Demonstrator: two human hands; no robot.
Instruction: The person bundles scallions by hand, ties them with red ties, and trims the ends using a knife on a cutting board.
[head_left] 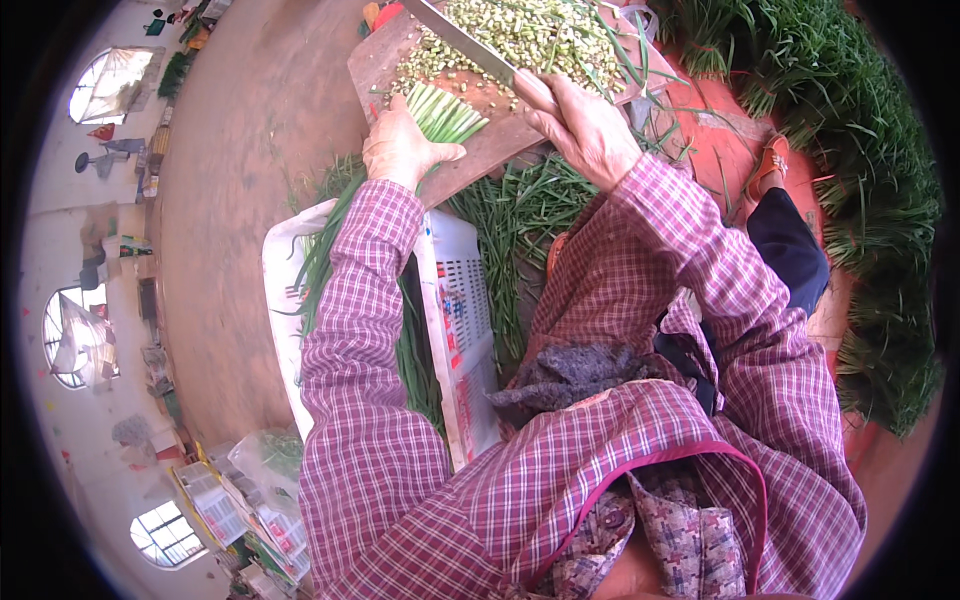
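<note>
My left hand point(398, 148) is wrapped round a bundle of green stalks point(442, 113), pale at the cut ends, lying at the left side of a wooden board point(476, 160). The leafy ends trail behind that hand toward a white plastic crate point(278, 270). My right hand point(592, 132) grips the wooden handle of a knife point(455, 38). Its long blade points up and left, above the board and beyond the bundle, apart from the stalks. A heap of chopped stalk pieces point(545, 45) covers the far part of the board.
Long green leaves point(530, 205) lie below the board, between the crate and my leg. Thick bunches of greens point(850, 130) line the right side. A person's orange shoe point(770, 165) rests on the red surface nearby. More crates point(215, 505) stand at the lower left.
</note>
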